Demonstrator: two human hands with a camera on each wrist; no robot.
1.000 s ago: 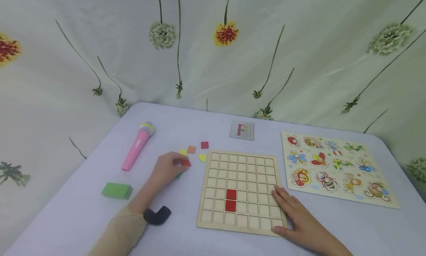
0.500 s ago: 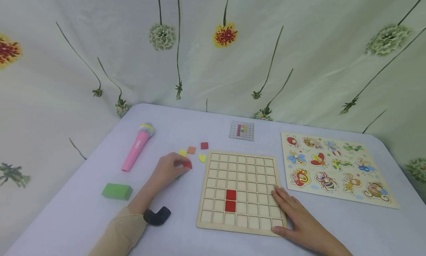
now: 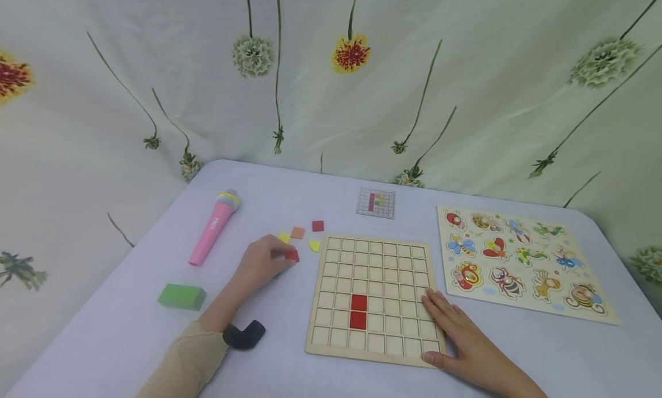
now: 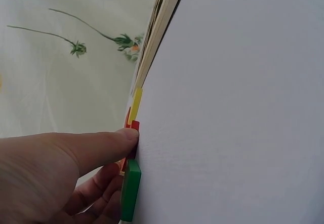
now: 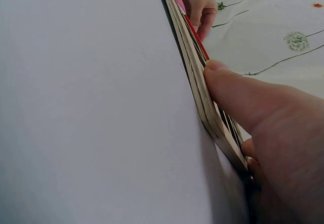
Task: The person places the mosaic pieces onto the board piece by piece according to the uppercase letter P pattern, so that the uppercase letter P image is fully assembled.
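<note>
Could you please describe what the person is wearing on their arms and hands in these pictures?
The left hand is bare, with no glove or ring in view; its forearm ends in a beige sleeve pushed back from the wrist. A dark, curved wrist-worn device sits beside that cuff. The right hand is also bare, with no sleeve in view.

- A pale cloth backdrop [image 3: 465, 99] fills the far side and wraps round to the left, hanging in soft folds.
- It is printed with long-stemmed flowers (yellow-red and greenish-white heads among them).
- The counter [image 3: 289, 191] is covered in a smooth lavender-white sheet, its far corners rounded.
- Light is even and soft, with faint shadows.
</note>
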